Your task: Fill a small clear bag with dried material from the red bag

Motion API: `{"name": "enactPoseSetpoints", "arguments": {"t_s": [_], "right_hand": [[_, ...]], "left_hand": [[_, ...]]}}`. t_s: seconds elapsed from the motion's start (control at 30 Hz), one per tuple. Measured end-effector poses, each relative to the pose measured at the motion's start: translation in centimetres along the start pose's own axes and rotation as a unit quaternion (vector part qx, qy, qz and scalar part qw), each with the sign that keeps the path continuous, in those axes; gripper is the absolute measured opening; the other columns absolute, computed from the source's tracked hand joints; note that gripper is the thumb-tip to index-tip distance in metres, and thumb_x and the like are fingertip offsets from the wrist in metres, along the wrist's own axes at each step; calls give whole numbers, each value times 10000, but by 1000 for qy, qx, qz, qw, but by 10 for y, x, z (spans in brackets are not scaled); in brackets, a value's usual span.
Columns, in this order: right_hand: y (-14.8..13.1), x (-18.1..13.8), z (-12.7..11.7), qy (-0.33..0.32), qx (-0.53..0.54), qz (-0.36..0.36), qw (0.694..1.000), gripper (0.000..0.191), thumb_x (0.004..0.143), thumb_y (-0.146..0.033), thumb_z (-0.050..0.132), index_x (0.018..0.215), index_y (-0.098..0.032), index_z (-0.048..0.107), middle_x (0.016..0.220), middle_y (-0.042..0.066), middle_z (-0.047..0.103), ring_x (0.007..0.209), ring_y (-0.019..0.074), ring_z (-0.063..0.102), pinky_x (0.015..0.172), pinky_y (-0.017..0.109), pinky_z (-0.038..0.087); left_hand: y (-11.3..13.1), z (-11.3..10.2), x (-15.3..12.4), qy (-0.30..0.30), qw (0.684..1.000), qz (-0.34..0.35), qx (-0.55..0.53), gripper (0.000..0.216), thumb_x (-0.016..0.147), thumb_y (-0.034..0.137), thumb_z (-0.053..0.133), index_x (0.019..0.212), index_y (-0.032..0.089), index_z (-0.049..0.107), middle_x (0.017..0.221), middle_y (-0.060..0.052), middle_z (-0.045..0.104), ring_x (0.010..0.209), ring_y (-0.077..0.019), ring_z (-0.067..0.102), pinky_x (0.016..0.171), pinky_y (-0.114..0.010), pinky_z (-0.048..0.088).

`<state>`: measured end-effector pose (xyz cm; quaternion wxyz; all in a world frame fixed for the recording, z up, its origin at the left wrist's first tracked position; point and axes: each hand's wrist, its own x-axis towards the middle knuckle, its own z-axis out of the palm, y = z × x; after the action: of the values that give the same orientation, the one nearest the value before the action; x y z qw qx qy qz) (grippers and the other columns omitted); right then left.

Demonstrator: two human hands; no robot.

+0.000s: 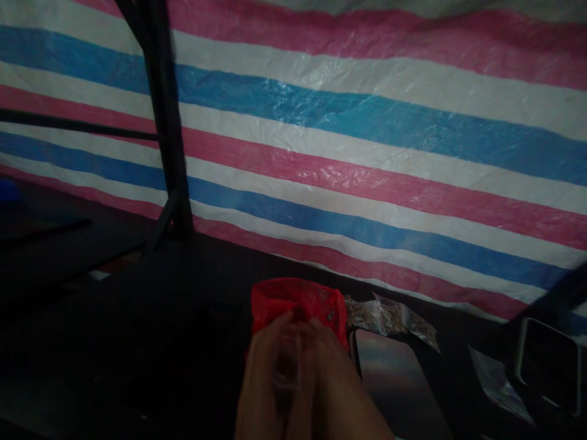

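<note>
The left hand and right hand are meeting low at centre, fingers clamping together around a small clear item. It is sitting just before the red bag; a clear packet is lying further right.

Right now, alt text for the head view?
The left hand and right hand meet around a small, blurred clear item in front of a red plastic bag on a dark table. A pink, blue and white striped tarp fills the background.
</note>
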<state>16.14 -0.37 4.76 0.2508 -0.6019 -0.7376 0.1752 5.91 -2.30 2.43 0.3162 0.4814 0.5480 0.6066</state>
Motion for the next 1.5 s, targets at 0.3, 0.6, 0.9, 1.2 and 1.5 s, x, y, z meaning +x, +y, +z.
{"name": "enactPoseSetpoints", "arguments": {"t_s": [0.3, 0.6, 0.9, 1.2, 1.5], "right_hand": [[2, 9, -33, 4, -49, 52, 997, 529, 762, 76, 502, 1087, -213, 802, 1196, 70, 783, 1171, 256, 697, 1035, 381, 499], [-2, 30, -27, -22, -88, 54, 994, 538, 741, 96, 511, 1097, -208, 776, 1173, 82, 799, 1137, 256, 727, 965, 348, 502], [8, 23, -11, -6, -46, 97, 994, 556, 719, 96, 490, 1104, -207, 753, 1232, 83, 772, 1215, 269, 688, 1018, 374, 493], [5, 23, -4, 12, -28, 87, 996, 531, 734, 73, 498, 1090, -221, 761, 1179, 80, 779, 1208, 277, 685, 1051, 396, 478], [17, 15, 4, 17, 86, 119, 989, 467, 737, -7, 587, 1069, -275, 777, 1129, 27, 773, 1120, 243, 704, 982, 350, 500]], "left_hand": [[-51, -38, 31, -139, 966, 38, 215, 395, 1014, 430, 473, 1296, 269, 698, 1351, -107, 751, 1145, -310, 776, 907, -458, 657], [-61, -38, 41, -16, 962, 100, 254, 396, 933, 431, 575, 1251, 232, 700, 1204, -143, 761, 1131, -402, 673, 1038, -673, 493], [-38, -22, 44, -26, 995, -100, -12, 475, 754, 449, 754, 1166, 225, 677, 1075, -85, 766, 921, -297, 764, 755, -412, 644], [-36, -23, 47, -7, 991, -124, -45, 463, 661, 364, 753, 1099, 237, 675, 916, -15, 747, 740, -217, 737, 599, -291, 607], [-26, -16, 52, 18, 979, -162, -126, 548, 626, 364, 833, 1131, 246, 656, 897, 11, 734, 713, -193, 731, 581, -265, 602]]}}
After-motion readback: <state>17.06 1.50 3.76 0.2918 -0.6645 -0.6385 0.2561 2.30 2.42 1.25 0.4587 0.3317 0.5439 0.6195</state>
